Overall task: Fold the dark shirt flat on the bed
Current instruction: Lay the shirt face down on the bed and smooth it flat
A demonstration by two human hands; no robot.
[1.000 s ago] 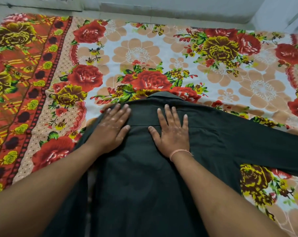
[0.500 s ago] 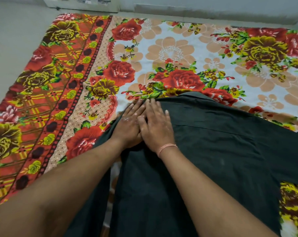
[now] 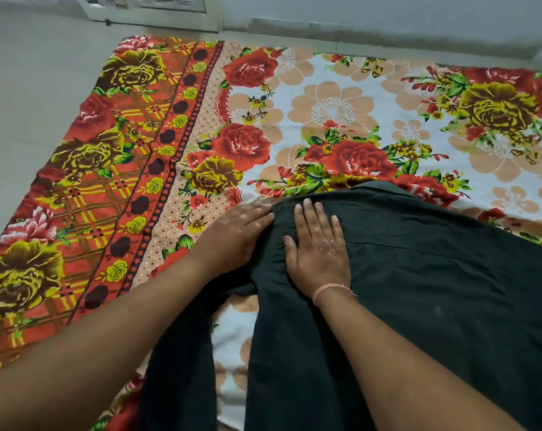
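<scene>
Bed: covered by a floral sheet, with a red-and-yellow border at the left.
Dark shirt: spread on the sheet, collar at the far end. One sleeve is seen along the near left, parted from the body by a strip of sheet.
Left grip: laid flat, fingers straight, against the shirt's left shoulder edge; fingertips blurred.
Right grip: pressed flat on the shirt just beside it, fingers slightly spread. A pink thread is worn at the wrist.
Pale floor: seen at the left.
</scene>
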